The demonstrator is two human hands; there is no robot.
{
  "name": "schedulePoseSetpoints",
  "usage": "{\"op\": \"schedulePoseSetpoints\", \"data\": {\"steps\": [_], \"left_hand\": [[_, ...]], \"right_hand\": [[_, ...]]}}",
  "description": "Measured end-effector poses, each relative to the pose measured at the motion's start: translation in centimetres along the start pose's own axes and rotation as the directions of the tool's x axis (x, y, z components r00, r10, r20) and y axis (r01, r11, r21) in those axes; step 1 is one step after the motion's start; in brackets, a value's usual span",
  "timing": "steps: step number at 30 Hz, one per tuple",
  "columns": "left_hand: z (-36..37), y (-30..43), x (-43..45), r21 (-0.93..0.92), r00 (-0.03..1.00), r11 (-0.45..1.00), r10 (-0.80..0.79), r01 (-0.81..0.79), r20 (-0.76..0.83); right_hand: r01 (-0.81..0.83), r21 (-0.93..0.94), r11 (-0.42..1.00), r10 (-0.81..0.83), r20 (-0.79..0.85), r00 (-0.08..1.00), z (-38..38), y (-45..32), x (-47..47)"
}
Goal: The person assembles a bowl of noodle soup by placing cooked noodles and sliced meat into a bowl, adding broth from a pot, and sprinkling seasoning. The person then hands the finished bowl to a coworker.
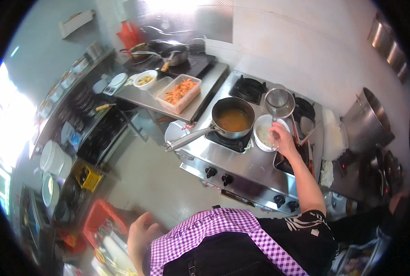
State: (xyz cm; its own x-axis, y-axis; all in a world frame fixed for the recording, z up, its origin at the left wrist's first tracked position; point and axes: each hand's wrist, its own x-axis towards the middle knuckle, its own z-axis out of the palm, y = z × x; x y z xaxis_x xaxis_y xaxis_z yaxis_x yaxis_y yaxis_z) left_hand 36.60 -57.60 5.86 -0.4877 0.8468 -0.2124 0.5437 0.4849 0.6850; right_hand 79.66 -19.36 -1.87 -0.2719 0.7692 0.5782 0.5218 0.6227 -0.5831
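Note:
My right hand [281, 138] is over the rim of a white tub of pale, rice-like food [263, 135], at the handle of a wire-mesh strainer [279, 101]; its fingers are closed on that handle. Left of the tub, a steel saucepan [233, 117] of orange-brown liquid sits on a burner, its long handle pointing towards the lower left. My left hand [145, 226] is low beside the checked apron, away from the stove, with fingers partly bent and nothing visible in it.
A plastic container of orange pieces [179, 94] and a white bowl of food [145, 80] stand on the steel side table. Stove knobs [227, 179] line the front edge. A large steel pot [367, 119] stands right. A red crate [103, 217] is on the floor lower left.

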Motion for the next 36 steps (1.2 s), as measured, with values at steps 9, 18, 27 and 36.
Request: {"op": "schedulePoseSetpoints", "data": {"steps": [9, 18, 27, 36], "left_hand": [[2.3, 3.6, 19.4, 0.095, 0.712, 0.848, 0.370, -0.521, 0.597], [12.3, 6.8, 29.2, -0.620, -0.270, 0.649, 0.562, -0.441, 0.782], [12.5, 5.1, 15.1, -0.775, -0.782, 0.629, 0.452, -0.062, 0.429], [9.9, -3.4, 6.1, -0.747, -0.974, 0.664, 0.191, 0.034, 0.125]], "right_hand": [[-0.180, 0.432, 0.883, 0.335, -0.313, 0.889, -5.1, -10.0, 4.3], [-0.505, -0.271, 0.820, 0.252, -0.621, 0.742, 8.0, -33.8, -8.1], [-0.880, -0.004, 0.476, 0.552, -0.778, 0.301, 22.8, -44.3, -16.0], [-0.958, 0.099, 0.271, 0.328, -0.945, -0.005, 31.4, -55.9, -21.3]]}}
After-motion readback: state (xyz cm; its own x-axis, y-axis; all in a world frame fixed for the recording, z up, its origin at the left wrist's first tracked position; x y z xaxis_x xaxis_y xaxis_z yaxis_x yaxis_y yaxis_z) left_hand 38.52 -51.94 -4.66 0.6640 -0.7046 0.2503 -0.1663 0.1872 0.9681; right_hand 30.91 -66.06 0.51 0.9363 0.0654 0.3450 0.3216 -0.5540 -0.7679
